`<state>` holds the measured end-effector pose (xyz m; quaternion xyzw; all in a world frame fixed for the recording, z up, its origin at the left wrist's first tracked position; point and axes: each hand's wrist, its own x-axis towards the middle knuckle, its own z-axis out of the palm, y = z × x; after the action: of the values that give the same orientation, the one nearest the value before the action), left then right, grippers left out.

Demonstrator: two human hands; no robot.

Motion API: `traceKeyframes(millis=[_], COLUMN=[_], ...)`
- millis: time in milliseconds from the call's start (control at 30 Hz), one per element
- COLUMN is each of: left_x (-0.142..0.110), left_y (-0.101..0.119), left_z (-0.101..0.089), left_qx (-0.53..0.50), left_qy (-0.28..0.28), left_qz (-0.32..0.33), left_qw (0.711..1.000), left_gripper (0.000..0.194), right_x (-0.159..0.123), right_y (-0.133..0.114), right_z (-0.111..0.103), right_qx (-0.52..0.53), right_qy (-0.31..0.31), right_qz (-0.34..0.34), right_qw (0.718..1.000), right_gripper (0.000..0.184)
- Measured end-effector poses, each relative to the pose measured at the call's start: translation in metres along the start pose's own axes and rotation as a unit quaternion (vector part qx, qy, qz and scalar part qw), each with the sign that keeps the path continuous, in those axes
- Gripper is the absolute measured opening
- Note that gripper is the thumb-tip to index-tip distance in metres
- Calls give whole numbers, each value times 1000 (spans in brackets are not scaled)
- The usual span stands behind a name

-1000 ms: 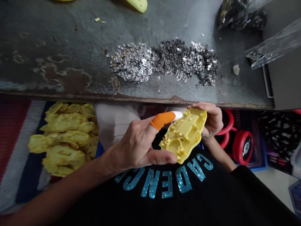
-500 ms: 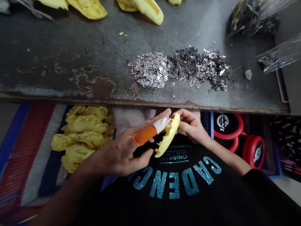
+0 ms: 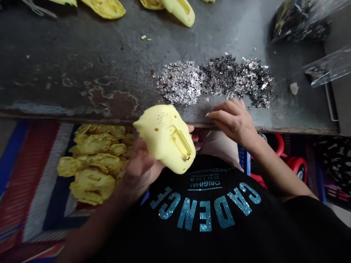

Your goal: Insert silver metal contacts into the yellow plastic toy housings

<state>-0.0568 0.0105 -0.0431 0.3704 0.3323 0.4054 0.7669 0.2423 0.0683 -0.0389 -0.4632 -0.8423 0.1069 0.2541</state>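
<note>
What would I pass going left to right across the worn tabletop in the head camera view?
Bare, rust-stained grey tabletop → pile of silver sequins → pile of darker sequins → small white lump → clear plastic bag

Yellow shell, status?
Left hand holding yellow shell, outer face up. Right hand beside sequins, any pinched item too small to tell.

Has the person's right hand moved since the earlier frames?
Yes, the right hand moved forward, past the table edge, toward the sequin pile.
</note>
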Motion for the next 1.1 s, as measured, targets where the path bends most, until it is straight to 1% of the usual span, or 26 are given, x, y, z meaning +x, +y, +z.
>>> traceKeyframes(millis=[67,133,233,333,433,533,600,667,800,867,967,1033,1100], left_x=[6,10,15,18,20,19,18,17,15,14,11,10,10], left_y=[-4,-6,-7,-7,-8,-9,-10,-12,-14,-15,-15,-14,-14], left_z=[4,10,21,29,33,37,39,41,44,45,45,45,46], left_qx=[-98,-147,-187,-220,-228,-218,-210,-205,-202,-202,-200,-198,-198], left_qy=[27,35,31,18,8,33,49,47,37,40,53,63,66], left_qz=[12,-6,-55,-90,-108,-113,-112,-115,-104,-98,-92,-87,-84], left_qw=[995,989,980,971,968,969,970,971,973,974,974,974,974], left_gripper=[80,75,74,71,77,87,90,92,90,89,89,89,88], right_x=[12,20,24,19,14,12,15,19,23,19,11,9,12], right_y=[16,25,29,31,31,30,31,34,40,43,48,51,54], right_z=[4,12,24,28,23,17,16,18,19,12,-2,-8,-9], right_qx=[-57,-74,-80,-79,-103,-108,-107,-109,-82,-32,22,20,12], right_qy=[-29,-46,-27,1,-9,-33,-37,-37,-20,2,35,29,0], right_qz=[-39,-53,-43,-36,-33,-42,-54,-61,-55,-46,-33,-45,-66], right_qw=[997,995,996,996,994,993,992,991,995,998,999,998,998], right_gripper=[22,23,21,19,22,24,25,26,21,18,23,20,19])
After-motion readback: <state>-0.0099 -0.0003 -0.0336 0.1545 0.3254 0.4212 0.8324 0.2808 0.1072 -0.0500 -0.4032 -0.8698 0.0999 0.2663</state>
